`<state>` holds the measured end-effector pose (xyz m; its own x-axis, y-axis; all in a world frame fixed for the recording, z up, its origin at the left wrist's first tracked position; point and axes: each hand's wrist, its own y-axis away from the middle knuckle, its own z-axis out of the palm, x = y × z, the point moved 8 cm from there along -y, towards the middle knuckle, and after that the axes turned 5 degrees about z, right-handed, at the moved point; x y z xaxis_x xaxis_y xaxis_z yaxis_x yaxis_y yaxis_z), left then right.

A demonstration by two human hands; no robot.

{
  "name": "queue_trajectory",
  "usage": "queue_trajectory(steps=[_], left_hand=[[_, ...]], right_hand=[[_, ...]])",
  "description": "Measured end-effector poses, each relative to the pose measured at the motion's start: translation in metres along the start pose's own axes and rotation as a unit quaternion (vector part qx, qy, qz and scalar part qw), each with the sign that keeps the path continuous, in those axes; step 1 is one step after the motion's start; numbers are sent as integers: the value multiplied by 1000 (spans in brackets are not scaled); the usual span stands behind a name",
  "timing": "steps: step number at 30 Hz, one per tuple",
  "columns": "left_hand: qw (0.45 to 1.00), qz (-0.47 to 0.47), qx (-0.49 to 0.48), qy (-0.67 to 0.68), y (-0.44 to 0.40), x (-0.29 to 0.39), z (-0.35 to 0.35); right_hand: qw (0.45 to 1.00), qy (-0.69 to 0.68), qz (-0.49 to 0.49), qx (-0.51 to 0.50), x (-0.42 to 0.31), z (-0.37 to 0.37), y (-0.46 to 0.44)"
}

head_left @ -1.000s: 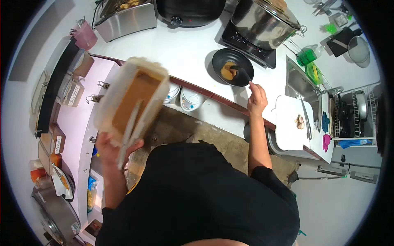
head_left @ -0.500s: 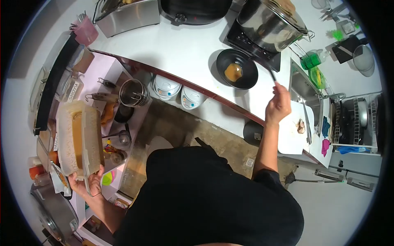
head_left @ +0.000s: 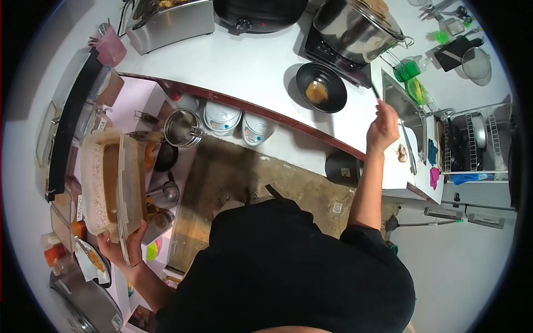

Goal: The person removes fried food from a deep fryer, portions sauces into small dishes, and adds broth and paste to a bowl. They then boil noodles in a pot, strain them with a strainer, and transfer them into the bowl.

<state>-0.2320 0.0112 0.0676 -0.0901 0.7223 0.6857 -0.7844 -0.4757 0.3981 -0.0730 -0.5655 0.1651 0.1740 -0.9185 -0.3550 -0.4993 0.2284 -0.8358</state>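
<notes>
My left hand (head_left: 125, 247) grips the lower end of a large, clear plastic container (head_left: 94, 183). Brown liquid (head_left: 111, 183) lies inside it, and a pale residue coats its wall. The container is tilted, with its rim facing right. My right hand (head_left: 383, 129) is closed around the dark handle of a small black pan (head_left: 334, 91). A brown, glossy pool of sauce (head_left: 316, 92) sits in the pan's bottom. The pan is over the white counter, beside the cooktop, and casts a shadow to its left.
A big steel pot (head_left: 352, 33) stands on a black cooktop (head_left: 327, 55). To the right are a sink (head_left: 405, 105) and a dish rack (head_left: 477, 141). Rice cookers (head_left: 222, 117) sit below the counter. Shelves at left hold a steel strainer pot (head_left: 180, 127) and a black tray (head_left: 75, 122).
The container in my left hand has shifted slightly right. My right hand has moved slightly up and right in view. The whole scene has also shifted a little with the camera.
</notes>
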Motion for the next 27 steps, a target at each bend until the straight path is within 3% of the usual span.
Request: queue_trajectory(steps=[3, 5, 6, 7, 11, 14, 15, 17, 18, 19, 20, 21, 22, 23, 24, 25, 27], left_hand=[[999, -26, -27, 30, -4, -3, 5], [999, -24, -29, 34, -3, -5, 8], [999, -21, -28, 36, -1, -5, 9], [999, -24, -29, 31, 3, -6, 10], [999, 27, -1, -22, 19, -14, 24], [998, 59, 14, -21, 32, -29, 30], [996, 81, 24, 0, 37, -36, 30], [996, 79, 31, 26, 49, -60, 42], [993, 89, 54, 52, 55, -70, 45], [993, 89, 53, 53, 61, -80, 48], [993, 86, 32, 71, 66, -90, 52], [992, 89, 13, 90, 71, -99, 56], [993, 95, 5, 76, 78, -107, 62], [989, 117, 21, 85, 87, -115, 59], [987, 116, 64, 87, 95, -127, 65], [982, 119, 114, 92, 105, -137, 67], [984, 110, 124, 61, 118, -156, 71]], right_hand=[[996, 29, -50, 62, -26, -23, -12], [989, -118, -24, 87, 6, -5, 18], [999, -49, -2, -12, 27, 24, 37], [993, 11, -45, -112, 21, 45, 49], [986, -54, 146, -61, 62, 36, 54], [873, -261, 411, -43, 133, 41, 54], [798, -337, 499, -30, 166, 47, 57], [655, -451, 606, 6, 227, 46, 52], [630, -482, 609, 28, 265, 40, 44], [675, -461, 574, 50, 307, 27, 30], [753, -338, 557, 88, 339, 5, 11], [840, -245, 471, 111, 381, -9, -5], [937, 2, 342, 69, 392, -21, -33], [946, 228, 231, -6, 403, -11, -54], [932, 270, 209, -122, 427, 16, -63], [918, 284, 126, -247, 463, 53, -60], [819, 341, -194, -417, 523, 134, -20]])
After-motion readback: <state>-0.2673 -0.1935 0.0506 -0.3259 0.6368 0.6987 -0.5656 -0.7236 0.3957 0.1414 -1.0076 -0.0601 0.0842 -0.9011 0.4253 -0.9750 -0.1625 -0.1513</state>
